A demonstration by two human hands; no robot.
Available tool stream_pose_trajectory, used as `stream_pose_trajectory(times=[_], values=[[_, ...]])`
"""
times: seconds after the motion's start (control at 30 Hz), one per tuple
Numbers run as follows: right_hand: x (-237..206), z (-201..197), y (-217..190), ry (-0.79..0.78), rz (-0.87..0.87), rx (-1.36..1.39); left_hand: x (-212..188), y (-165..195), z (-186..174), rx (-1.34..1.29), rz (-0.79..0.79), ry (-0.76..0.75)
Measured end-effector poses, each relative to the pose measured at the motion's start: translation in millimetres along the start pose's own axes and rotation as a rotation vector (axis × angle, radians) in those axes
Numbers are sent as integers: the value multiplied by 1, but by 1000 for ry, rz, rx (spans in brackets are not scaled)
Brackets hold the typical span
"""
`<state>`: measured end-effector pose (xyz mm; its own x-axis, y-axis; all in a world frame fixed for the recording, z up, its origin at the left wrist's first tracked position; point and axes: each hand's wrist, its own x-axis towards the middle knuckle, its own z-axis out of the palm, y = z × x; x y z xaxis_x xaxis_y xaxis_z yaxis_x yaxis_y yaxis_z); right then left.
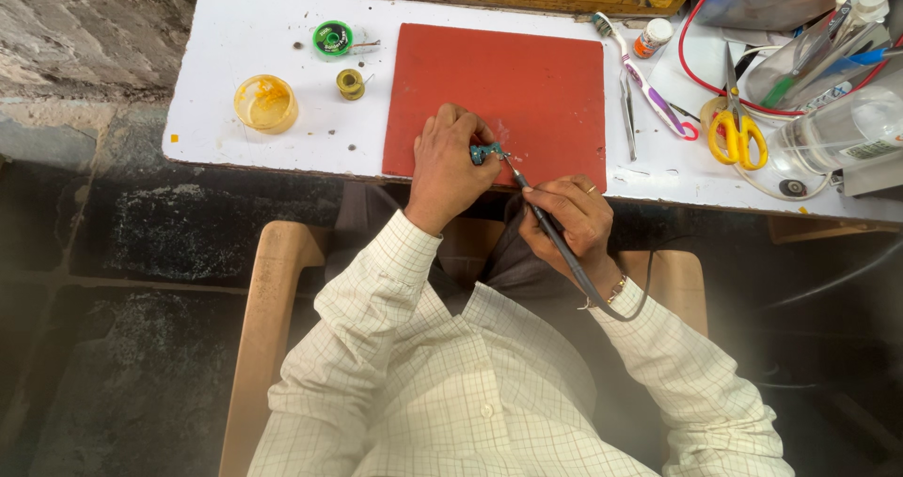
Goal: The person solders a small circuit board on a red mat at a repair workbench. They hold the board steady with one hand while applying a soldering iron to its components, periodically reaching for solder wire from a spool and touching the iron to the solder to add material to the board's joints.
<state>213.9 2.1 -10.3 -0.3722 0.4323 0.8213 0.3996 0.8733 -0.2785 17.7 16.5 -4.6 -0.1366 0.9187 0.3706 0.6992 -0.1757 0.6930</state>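
Left hand (450,165) sits at the lower edge of the red mat (499,72), centre of frame, fingers pinched shut on a small teal circuit part (485,151), pressing it down onto the mat, likely so it does not slide under the tool tip. Right hand (569,215), just right and lower, is closed pen-style around a dark soldering iron (544,215); its tip angles up-left and meets or nearly meets the part, exact contact too small to tell. The iron's cord (628,310) loops down past the wrist toward the lap, out of the work area. The mat covers the middle of the white bench (245,35), probably as heat protection for the surface. Supplies are parked upper left, within left-hand reach but well apart from the work: an open yellow tub of paste (266,103), a green solder spool (332,38), a small yellowish spool (350,84). Right of the mat lie tweezers (627,115) and a toothbrush (649,87), just beside each other, plus a small white orange-capped bottle (653,37) and yellow-handled scissors (736,129). Far right is a clutter of clear containers (828,129) and red wire (696,25). The person sits in a wooden chair (268,289), elbows tucked, both wrists low near the bench edge, seemingly for steadiness.
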Motion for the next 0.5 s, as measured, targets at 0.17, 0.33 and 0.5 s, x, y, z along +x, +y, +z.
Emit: stream_pose_trajectory(times=[0.17, 0.33, 0.5], values=[[0, -1, -1, -13, 7, -10, 0, -1, 1, 4, 3, 3], [2, -2, -1, -8, 12, 2, 0, -1, 1, -2, 17, 15], [2, -2, -2, -6, 13, 11, 0, 0, 0, -1, -8, -5]])
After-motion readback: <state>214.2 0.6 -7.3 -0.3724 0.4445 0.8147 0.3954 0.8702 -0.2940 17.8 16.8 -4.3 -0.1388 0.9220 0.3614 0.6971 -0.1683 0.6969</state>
